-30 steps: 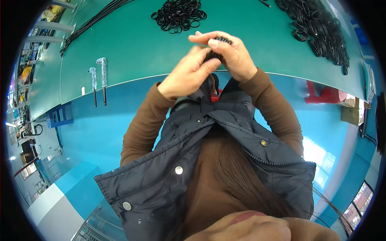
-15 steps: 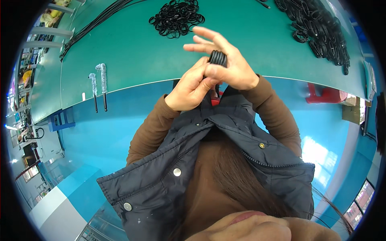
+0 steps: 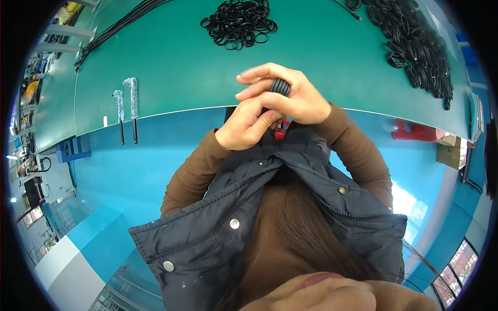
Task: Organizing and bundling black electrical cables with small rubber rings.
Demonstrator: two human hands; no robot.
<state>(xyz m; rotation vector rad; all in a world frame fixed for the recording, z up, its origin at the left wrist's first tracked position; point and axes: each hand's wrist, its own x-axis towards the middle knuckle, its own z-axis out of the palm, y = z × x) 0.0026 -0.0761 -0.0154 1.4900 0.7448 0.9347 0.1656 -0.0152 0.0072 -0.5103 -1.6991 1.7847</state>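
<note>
A black cable coil (image 3: 280, 87), wound in several tight turns, sits between my two hands just in front of the green table's near edge. My right hand (image 3: 307, 101) is closed around it, with the index finger stretched out to the left and blurred at its tip. From below and left, my left hand (image 3: 248, 124) pinches at the coil's lower side, its fingertips partly covered by the right hand. Beyond my hands lies a heap of black rubber-like rings (image 3: 239, 26) on the green table (image 3: 181, 67).
Many coiled black cables (image 3: 415, 46) are heaped at the far right. A bundle of long straight cables (image 3: 111, 35) lies far left. Two plastic-wrapped rods with black handles (image 3: 134, 98) overhang the table edge. A red stool (image 3: 412, 129) and a blue stool (image 3: 75, 150) stand below.
Both hands have come lower, toward my body, with the coil. The right hand's raised fingers have bent down over the coil. The table view has shifted slightly.
</note>
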